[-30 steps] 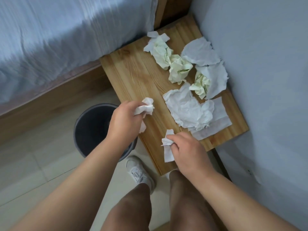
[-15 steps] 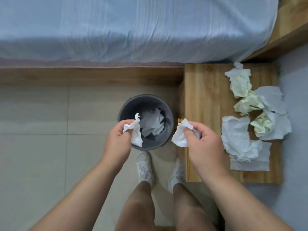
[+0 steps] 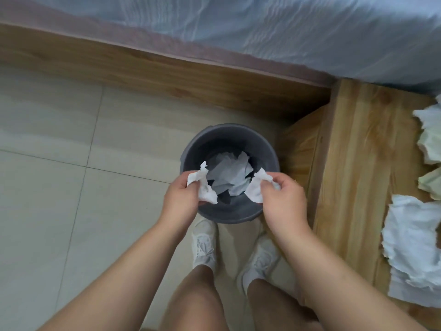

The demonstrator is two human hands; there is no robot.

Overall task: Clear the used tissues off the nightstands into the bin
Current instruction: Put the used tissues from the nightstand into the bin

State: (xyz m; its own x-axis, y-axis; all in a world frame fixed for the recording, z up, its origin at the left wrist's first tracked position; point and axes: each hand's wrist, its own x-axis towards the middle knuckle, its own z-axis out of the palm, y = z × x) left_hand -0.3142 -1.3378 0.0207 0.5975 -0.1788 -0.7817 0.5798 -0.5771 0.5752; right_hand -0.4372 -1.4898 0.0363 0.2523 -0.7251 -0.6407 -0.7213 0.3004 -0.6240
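A round dark grey bin (image 3: 229, 133) stands on the floor just ahead of my feet, with crumpled white tissues (image 3: 230, 175) inside. My left hand (image 3: 181, 199) hangs over the bin's near left rim, shut on a crumpled white tissue (image 3: 204, 187). Over the near right rim, my right hand (image 3: 284, 201) is shut on another white tissue (image 3: 256, 188). On the wooden nightstand (image 3: 353, 177) at the right lie several more tissues: a large white one (image 3: 412, 244) and pale green ones (image 3: 432, 144), partly cut off by the frame edge.
A bed with a pale blue cover (image 3: 262, 27) and a wooden frame (image 3: 155, 75) runs across the top. Beige floor tiles (image 3: 59, 187) spread to the left. My white shoes (image 3: 204, 247) stand right behind the bin.
The view has turned from the nightstand toward the bin. Both hands, each holding a tissue, have moved from the nightstand to above the bin's opening.
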